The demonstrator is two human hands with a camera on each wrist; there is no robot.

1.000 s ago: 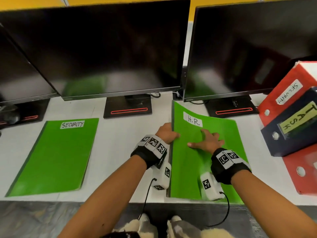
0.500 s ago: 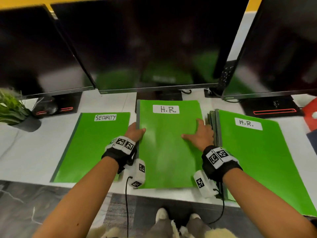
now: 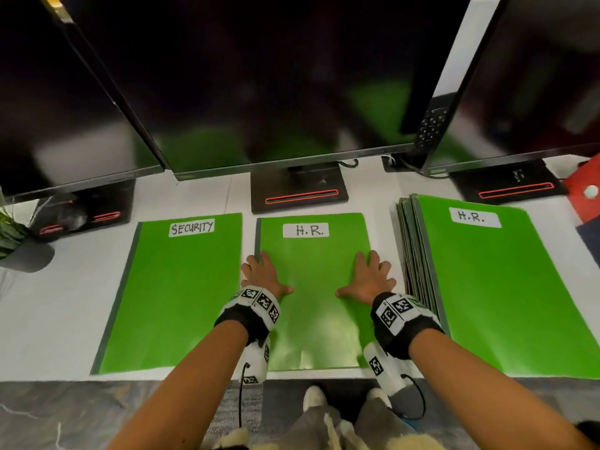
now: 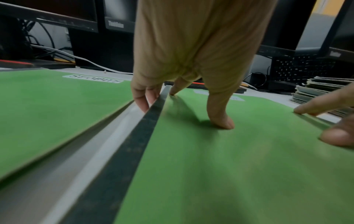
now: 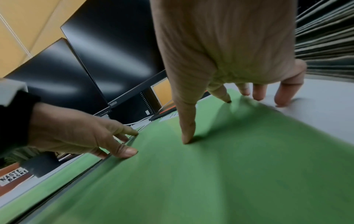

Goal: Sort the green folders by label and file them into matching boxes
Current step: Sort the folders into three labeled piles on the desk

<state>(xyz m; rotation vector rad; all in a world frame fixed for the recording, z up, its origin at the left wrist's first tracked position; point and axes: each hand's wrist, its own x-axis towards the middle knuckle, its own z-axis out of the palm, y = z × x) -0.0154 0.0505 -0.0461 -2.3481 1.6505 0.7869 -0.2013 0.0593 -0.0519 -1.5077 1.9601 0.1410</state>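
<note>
Three green folder piles lie side by side on the white desk (image 3: 58,319). A SECURITY folder (image 3: 175,293) is on the left, and a single H.R. folder (image 3: 313,271) lies in the middle. On the right is a stack of several folders (image 3: 493,287) with an H.R. label on top. My left hand (image 3: 264,276) rests at the middle folder's dark spine, with the thumb (image 4: 222,121) pressing on the cover. My right hand (image 3: 370,279) lies spread over its right edge, the thumb (image 5: 187,133) on the cover and the outer fingers on the desk. The middle folder (image 4: 229,166) lies flat.
Three dark monitors (image 3: 276,76) on black stands (image 3: 298,190) line the back of the desk. A potted plant (image 3: 13,235) sits far left. A red box (image 3: 581,193) and a dark blue box (image 3: 592,241) show at the right edge. A WASTE BASKET label (image 5: 13,177) shows in the right wrist view.
Both hands carried the top H.R. folder left off the stack. It now lies flat beside the SECURITY folder, and my thumbs have spread onto its cover.
</note>
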